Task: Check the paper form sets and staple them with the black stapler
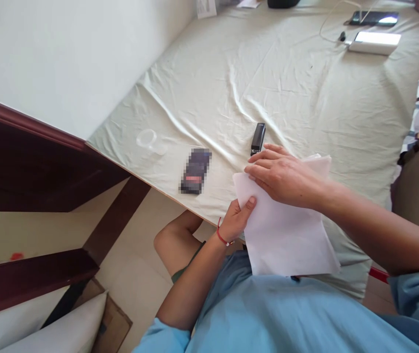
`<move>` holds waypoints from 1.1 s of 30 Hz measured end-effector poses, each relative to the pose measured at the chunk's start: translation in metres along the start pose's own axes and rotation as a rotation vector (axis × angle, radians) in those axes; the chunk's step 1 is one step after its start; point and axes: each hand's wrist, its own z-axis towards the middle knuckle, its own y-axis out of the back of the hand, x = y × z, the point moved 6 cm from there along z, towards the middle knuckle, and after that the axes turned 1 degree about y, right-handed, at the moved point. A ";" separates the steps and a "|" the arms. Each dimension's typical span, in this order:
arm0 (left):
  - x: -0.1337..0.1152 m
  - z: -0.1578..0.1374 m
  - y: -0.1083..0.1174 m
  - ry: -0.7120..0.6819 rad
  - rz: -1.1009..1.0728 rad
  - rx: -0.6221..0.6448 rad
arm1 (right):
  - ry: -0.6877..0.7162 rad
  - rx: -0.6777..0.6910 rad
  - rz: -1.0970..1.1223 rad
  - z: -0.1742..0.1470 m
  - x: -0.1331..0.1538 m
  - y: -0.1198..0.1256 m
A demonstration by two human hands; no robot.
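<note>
White sheets of paper (286, 240) lie at the table's front edge and hang toward my lap. My left hand (236, 218) grips their left edge, thumb on top and the other fingers hidden underneath. Across the upper part of the sheets rests my right hand (283, 176), palm down, its fingers stretched out to the left. Just beyond those fingertips a black stapler (258, 137) lies on the cloth. Whether the fingertips touch it, I cannot tell. To the left, a dark, pixelated phone-like object (195, 171) lies near the table edge.
A pale cloth (290, 83) with creases covers the table. A clear round plastic lid or cup (146, 139) is at the left edge. At the far right lie a white power bank (374, 43) with a cable and a dark phone (374, 18). A white wall (65, 49) borders the left.
</note>
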 end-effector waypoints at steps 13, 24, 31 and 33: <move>-0.004 0.005 0.000 -0.006 -0.053 -0.046 | -0.106 -0.043 -0.016 0.002 -0.014 0.005; 0.002 0.006 0.026 -0.092 -0.241 -0.250 | -0.889 -0.481 0.847 -0.115 -0.113 -0.024; -0.001 0.011 0.020 -0.026 -0.153 -0.165 | -1.027 -0.234 1.467 -0.127 -0.082 -0.080; -0.002 0.011 0.021 -0.016 -0.137 -0.171 | -1.053 -0.239 1.458 -0.126 -0.081 -0.079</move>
